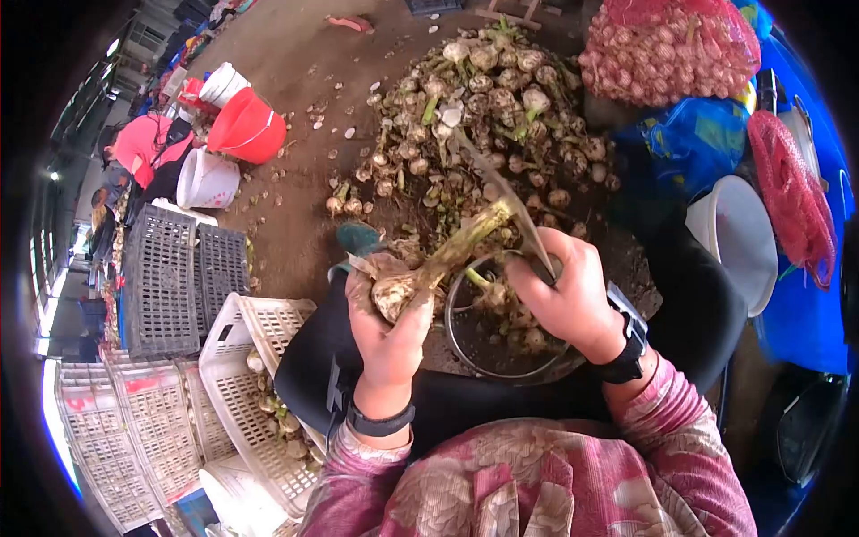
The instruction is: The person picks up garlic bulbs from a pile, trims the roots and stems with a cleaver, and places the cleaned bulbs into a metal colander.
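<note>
My left hand [386, 342] is closed around a garlic bulb [394, 295] with dry, peeling skin. Its thick, pale green stalk [461, 246] slants up to the right, toward my other hand. In my right hand [574, 291] I grip a knife; its long, slightly curved blade [503, 186] points up and left, crossing close by the stalk's end. Below and between my hands, a round metal bowl [458, 333] holds several stalked bulbs. Just beyond, a large heap of garlic [501, 94] lies on the ground, many bulbs with cut stalks.
A white crate [234, 371] with some bulbs inside stands at my left, near black crates [161, 282]. Red [246, 127] and white buckets [208, 179] sit farther off beside a person in pink [148, 148]. At right are a filled red mesh bag [671, 54] and a grey basin [741, 242].
</note>
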{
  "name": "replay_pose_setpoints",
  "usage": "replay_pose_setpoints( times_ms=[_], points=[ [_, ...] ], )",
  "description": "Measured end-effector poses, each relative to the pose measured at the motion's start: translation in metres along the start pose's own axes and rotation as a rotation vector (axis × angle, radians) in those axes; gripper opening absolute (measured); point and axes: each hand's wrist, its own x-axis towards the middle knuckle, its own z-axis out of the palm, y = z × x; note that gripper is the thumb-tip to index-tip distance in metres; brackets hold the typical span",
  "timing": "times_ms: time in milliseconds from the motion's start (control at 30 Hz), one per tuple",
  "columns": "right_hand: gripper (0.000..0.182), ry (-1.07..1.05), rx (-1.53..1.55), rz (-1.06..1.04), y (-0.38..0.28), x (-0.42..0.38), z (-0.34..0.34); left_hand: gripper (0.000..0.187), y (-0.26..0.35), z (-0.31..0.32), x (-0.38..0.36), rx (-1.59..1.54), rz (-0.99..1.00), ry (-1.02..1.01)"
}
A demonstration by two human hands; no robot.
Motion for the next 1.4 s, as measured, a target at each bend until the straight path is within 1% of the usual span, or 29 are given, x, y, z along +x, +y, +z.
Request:
replay_pose_setpoints(
  times_ms=[33,67,100,133,167,200,267,333,367,400,433,467,533,567,600,667,700,733,833,933,1000,1033,1067,1133,1200,1233,1267,1333,1400],
  points=[
    [0.014,-0.043,-0.042,-0.082,-0.011,0.002,-0.006,0.039,0.001,0.005,-0.001,-0.018,0.039,0.02],
    [0.015,-0.06,0.035,-0.156,-0.012,0.003,-0.006,0.037,0.002,0.012,0.0,-0.042,0.08,0.038],
    [0.016,-0.133,0.014,-0.096,-0.011,0.004,-0.005,0.037,0.005,0.016,0.0,-0.168,0.067,0.032],
    [0.017,-0.21,-0.007,-0.035,-0.005,0.005,-0.004,0.054,0.0,0.006,0.002,-0.147,0.164,-0.118],
    [0.017,-0.194,-0.087,0.074,0.022,0.004,0.008,0.053,0.003,0.001,0.006,-0.243,0.158,-0.192],
    [0.021,-0.489,-0.183,0.495,0.069,0.005,0.013,0.049,0.006,-0.001,0.011,-0.247,0.106,-0.178],
    [0.024,-0.279,-0.224,0.402,0.128,-0.031,0.016,0.04,0.011,-0.005,0.019,-0.257,0.001,-0.15],
    [0.029,0.126,-0.343,0.363,0.124,-0.018,0.023,0.031,-0.011,-0.014,0.034,0.116,-0.222,-0.197],
    [0.028,0.141,-0.398,0.409,0.124,-0.005,0.016,0.028,-0.026,-0.01,0.03,0.191,-0.419,-0.267],
    [0.029,0.139,-0.411,0.526,0.11,0.016,0.005,0.031,-0.05,-0.007,0.024,0.286,-0.445,-0.35],
    [0.026,0.217,-0.157,0.606,0.113,0.029,-0.004,0.037,-0.074,-0.007,0.017,0.43,-0.464,-0.43],
    [0.024,0.214,-0.29,0.642,0.14,0.041,-0.012,0.042,-0.09,-0.007,0.012,0.571,-0.474,-0.5],
    [0.026,0.281,-0.39,0.711,0.192,0.048,-0.025,0.044,-0.1,-0.002,0.01,1.209,0.069,-0.358],
    [0.027,0.276,-0.43,0.719,0.21,0.047,-0.023,0.051,-0.096,0.0,0.014,1.169,-0.076,-0.25],
    [0.028,0.274,-0.467,0.734,0.227,0.042,-0.02,0.044,-0.096,-0.003,0.019,1.18,-0.093,-0.215],
    [0.03,0.257,-0.642,0.685,0.267,0.035,-0.008,0.036,-0.111,-0.015,0.03,0.915,-0.238,-0.295],
    [0.033,0.178,-0.632,0.717,0.277,0.032,-0.001,0.028,-0.117,-0.016,0.025,0.765,-0.424,-0.28],
    [0.037,0.106,-0.619,0.748,0.288,0.033,0.005,0.025,-0.124,-0.021,0.024,0.8,-0.395,-0.34],
    [0.045,-0.039,-0.383,1.027,0.286,0.046,0.016,0.024,-0.131,-0.02,0.027,0.835,-0.428,-0.419],
    [0.042,-0.163,-0.578,0.793,0.312,0.04,0.044,0.024,-0.141,-0.019,0.032,0.826,-0.476,-0.431],
    [0.035,-0.21,-0.574,0.728,0.33,0.031,0.064,0.026,-0.14,-0.011,0.036,0.731,-0.585,-0.373],
    [0.027,-0.433,-0.781,0.41,0.351,0.021,0.071,0.026,-0.136,-0.005,0.039,0.691,-0.618,-0.364],
    [0.028,-0.09,-0.464,0.866,0.295,0.039,0.065,0.027,-0.133,-0.002,0.041,0.655,-0.645,-0.346],
    [0.03,-0.015,-0.441,0.778,0.265,0.04,0.063,0.026,-0.134,-0.004,0.042,0.514,-0.554,-0.274],
    [0.03,0.004,-0.43,0.748,0.22,0.051,0.06,0.027,-0.128,-0.009,0.051,0.503,-0.542,-0.177],
    [0.029,-0.007,-0.429,0.692,0.2,0.055,0.057,0.03,-0.132,-0.015,0.049,0.309,-0.583,-0.034],
    [0.028,0.016,-0.368,0.659,0.176,0.059,0.053,0.029,-0.116,-0.008,0.056,0.297,-0.643,0.027],
    [0.026,0.026,-0.322,0.454,0.127,0.058,0.044,0.03,-0.106,-0.006,0.057,0.027,-0.58,0.215],
    [0.025,-0.093,-0.221,0.241,0.081,0.045,0.036,0.034,-0.09,-0.009,0.053,-0.166,-0.774,0.171]
  ],
)
